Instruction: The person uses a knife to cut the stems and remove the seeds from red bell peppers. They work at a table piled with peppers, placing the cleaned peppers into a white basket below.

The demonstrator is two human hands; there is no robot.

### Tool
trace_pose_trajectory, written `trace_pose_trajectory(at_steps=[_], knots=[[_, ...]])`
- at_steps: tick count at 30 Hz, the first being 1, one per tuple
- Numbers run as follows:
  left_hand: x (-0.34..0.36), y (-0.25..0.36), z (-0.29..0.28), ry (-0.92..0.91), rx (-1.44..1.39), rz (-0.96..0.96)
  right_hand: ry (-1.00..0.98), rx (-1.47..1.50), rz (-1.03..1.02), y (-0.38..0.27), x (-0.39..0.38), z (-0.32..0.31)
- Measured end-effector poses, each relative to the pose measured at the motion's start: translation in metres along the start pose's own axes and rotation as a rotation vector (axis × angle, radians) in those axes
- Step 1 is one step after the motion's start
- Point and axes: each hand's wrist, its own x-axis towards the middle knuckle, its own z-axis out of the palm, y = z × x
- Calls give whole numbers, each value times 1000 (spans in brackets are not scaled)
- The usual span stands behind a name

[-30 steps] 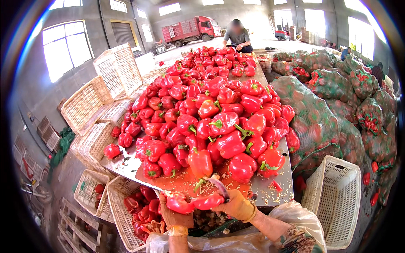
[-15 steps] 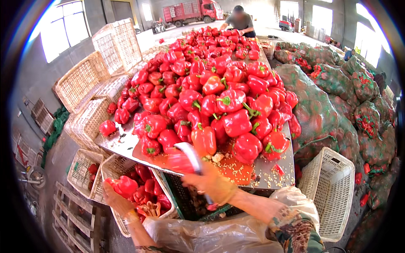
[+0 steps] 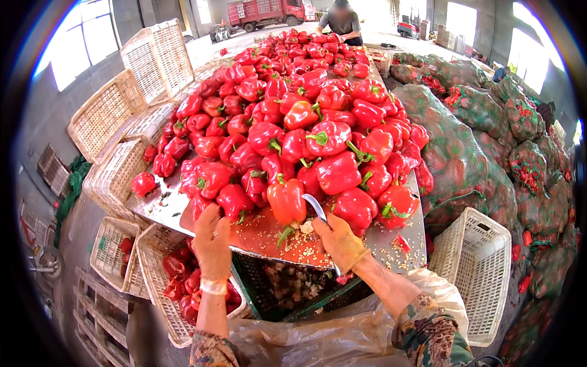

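Note:
My left hand (image 3: 212,244), in an orange-tan glove, is raised at the table's near edge. Its fingers are apart and nothing shows in them; the fingertips are close to a red bell pepper (image 3: 235,203). Gloved likewise, my right hand (image 3: 340,243) is closed around a curved knife (image 3: 315,207), whose blade sticks up past the thumb. Just beyond the knife stands an orange-red bell pepper (image 3: 286,200) at the front of a large pile. Beneath my hands, an orange mat (image 3: 260,231) carries scattered seeds and a green stem piece (image 3: 284,236).
Below the table edge, a white basket (image 3: 150,257) holds red peppers and a dark green crate (image 3: 257,306) holds scraps. An upright white crate (image 3: 489,269) stands at right, beside full mesh sacks (image 3: 446,147). More baskets (image 3: 107,116) line the left. A person (image 3: 340,24) works at the far end.
My left hand has risen from the pepper basket to the table edge, leaving a red pepper behind. My right hand has moved right and slightly away from me with the knife.

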Motion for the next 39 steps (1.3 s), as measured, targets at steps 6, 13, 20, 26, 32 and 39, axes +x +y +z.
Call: trace_pose_trajectory(at_steps=[6,13,20,26,32,39], knots=[[35,-5,96,39,182,343,144,-593,-399,12,53,11],[36,-26,132,-57,308,445,-95,-1006,-471,21,66,20],[21,-33,137,-30,360,426,-109,-954,-409,27,51,22],[14,-32,141,20,378,526,-75,-1003,-465,25,36,16],[8,-26,140,-38,402,547,-109,-914,-405,45,46,22],[5,-29,140,-44,417,583,-143,-734,-191,54,45,32]])
